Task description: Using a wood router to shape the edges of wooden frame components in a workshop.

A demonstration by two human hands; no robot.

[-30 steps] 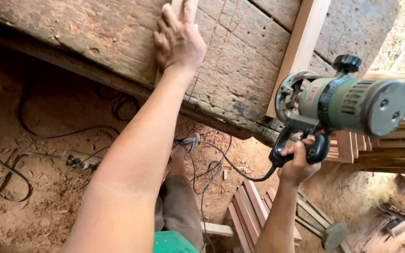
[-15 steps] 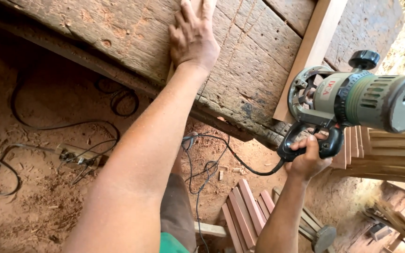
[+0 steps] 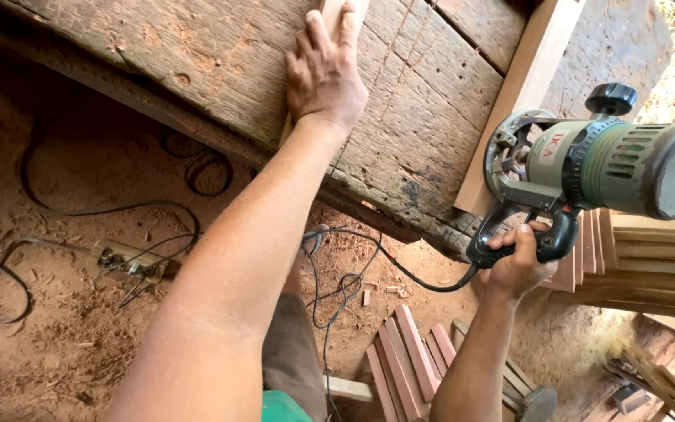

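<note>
My left hand (image 3: 326, 70) lies flat, open on the pale wood strip (image 3: 336, 19); right hand (image 3: 516, 262) fisted around the green-grey electric router's (image 3: 603, 168) black handle, its long axis lying sideways, base facing left.

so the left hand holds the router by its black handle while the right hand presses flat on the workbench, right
Not quite: the hands are swapped. The head view shows the right hand holding the router by its black handle, while the left hand presses flat on the workbench. The rest is as you say.
</note>
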